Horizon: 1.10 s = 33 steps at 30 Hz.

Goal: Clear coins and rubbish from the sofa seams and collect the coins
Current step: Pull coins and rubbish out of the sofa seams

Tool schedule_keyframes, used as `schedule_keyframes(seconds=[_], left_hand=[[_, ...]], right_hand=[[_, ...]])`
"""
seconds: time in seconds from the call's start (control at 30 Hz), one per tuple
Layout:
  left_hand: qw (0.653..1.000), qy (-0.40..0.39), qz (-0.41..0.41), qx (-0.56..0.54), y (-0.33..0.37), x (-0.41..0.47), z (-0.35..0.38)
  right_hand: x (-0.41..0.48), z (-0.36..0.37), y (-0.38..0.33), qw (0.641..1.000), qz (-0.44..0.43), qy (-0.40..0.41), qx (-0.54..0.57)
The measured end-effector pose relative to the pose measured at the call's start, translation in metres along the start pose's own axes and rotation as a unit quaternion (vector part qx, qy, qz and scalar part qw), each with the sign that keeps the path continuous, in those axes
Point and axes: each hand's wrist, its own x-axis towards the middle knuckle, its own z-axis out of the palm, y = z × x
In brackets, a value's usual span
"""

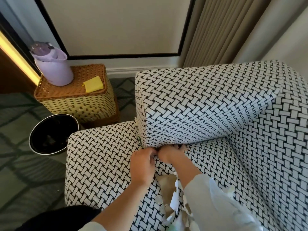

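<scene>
Coins and torn paper scraps lie loose on the seat cushion at lower centre of the frame, between the two forearms. None of the coins is gathered into a container.

Above them, both hands work at the seam where the seat cushion meets the back cushion. The left hand has its fingers curled inward at the seam line. Whether they pinch anything cannot be told. Just beside it, the right hand comes from a pale sleeve and pushes its fingertips down into the gap, where they are hidden, so its grip cannot be told either.

A small greenish scrap appears to sit in the upright seam left of the hands.

Judged from this, the task is partly done. Some coins and rubbish are out on the cushion, but the seam is not yet cleared, and sorting and collecting the coins remain.

At middle left, a dark round bin stands on the carpet near the sofa's edge, its contents unclear. Behind it, a wicker basket carries a lilac jug and a yellow cloth. A curtain hangs at upper right.
</scene>
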Motion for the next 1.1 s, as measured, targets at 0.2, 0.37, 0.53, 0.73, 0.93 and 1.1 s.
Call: schedule_keyframes(seconds=[0.2, 0.37, 0.53, 0.73, 0.93, 1.1], left_hand=[[0.993, 0.074, -0.011, 0.089, -0.010, -0.012, -0.012], [0.982, 0.036, -0.044, 0.180, -0.007, -0.012, -0.005], [0.972, 0.029, -0.024, 0.232, -0.007, -0.014, -0.001], [0.969, 0.031, -0.014, 0.243, -0.010, -0.012, 0.001], [0.971, 0.032, -0.010, 0.239, -0.014, -0.009, 0.006], [0.973, 0.027, -0.029, 0.227, -0.012, -0.006, 0.006]], right_hand=[[0.002, 0.002, 0.000, 1.000, -0.007, -0.001, 0.016], [0.005, 0.007, 0.008, 0.999, -0.043, 0.020, 0.013], [0.006, 0.011, 0.012, 0.997, -0.057, 0.043, 0.034], [0.002, 0.001, 0.000, 0.999, -0.003, -0.008, 0.032], [0.009, -0.001, -0.003, 1.000, -0.005, -0.016, 0.001], [0.010, 0.016, 0.000, 0.998, -0.018, 0.048, 0.026]])
